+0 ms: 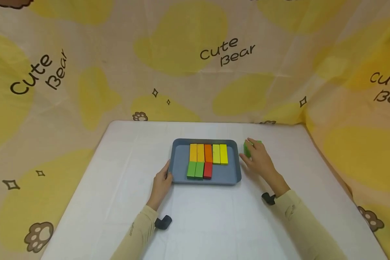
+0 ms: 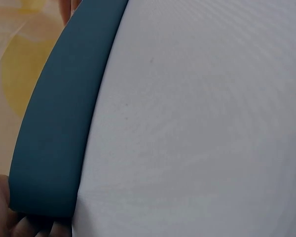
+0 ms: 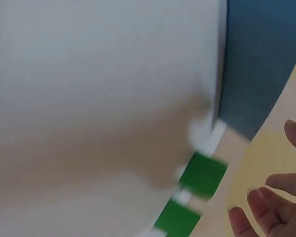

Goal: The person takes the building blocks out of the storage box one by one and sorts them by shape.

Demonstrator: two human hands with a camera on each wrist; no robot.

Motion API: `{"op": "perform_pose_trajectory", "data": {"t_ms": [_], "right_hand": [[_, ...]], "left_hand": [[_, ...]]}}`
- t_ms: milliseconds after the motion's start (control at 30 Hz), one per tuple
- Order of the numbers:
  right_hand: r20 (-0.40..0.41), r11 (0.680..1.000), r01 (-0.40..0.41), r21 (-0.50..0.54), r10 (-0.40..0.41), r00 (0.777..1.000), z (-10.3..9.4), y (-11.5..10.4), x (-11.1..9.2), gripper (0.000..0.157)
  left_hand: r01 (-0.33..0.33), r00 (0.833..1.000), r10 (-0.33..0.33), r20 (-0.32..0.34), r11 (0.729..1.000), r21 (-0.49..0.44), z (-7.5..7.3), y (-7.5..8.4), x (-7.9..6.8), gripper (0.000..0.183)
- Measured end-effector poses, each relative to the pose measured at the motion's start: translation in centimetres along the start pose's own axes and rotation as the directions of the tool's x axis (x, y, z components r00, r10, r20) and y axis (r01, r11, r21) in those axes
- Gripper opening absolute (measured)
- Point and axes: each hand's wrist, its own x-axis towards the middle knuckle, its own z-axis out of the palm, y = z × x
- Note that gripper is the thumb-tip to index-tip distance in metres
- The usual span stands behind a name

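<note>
Bracing the tray [image 1: 178, 155] near its near-left corner, the left hand [image 1: 160, 185] grips the rim. The right hand [image 1: 260, 159] has fingers parted and empty near two green blocks [image 3: 203, 175], past the tray's right edge, toward the table's [image 1: 133, 155] far-right corner — best pinched squarely, one at a time — without nudging the neighbour.
</note>
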Motion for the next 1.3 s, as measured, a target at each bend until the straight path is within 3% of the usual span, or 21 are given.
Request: {"op": "perform_pose_trajectory", "data": {"t_ms": [233,500,833,1300], "right_hand": [[0.011,0.978,0.179,-0.106,-0.179,0.984,2.3,-4.9,-0.2,0.068],[0.137,0.979,0.193,-0.073,-0.181,0.974,4.1,-8.5,-0.1,0.075],[0.219,0.979,0.204,-0.023,-0.195,0.956,4.5,-10.0,-0.1,0.078],[0.216,0.976,0.218,-0.029,-0.207,0.954,4.5,-10.0,-0.2,0.074]], "left_hand": [[-0.011,1.0,0.011,-0.002,1.0,0.004,0.1,-0.2,0.1,0.056],[-0.009,1.0,0.009,-0.007,1.0,0.002,0.1,0.1,-0.1,0.055],[-0.011,1.0,0.011,0.001,1.0,-0.014,0.0,0.4,-0.4,0.055],[0.005,1.0,-0.005,0.003,1.0,-0.024,-0.2,0.7,-0.7,0.055]]}}
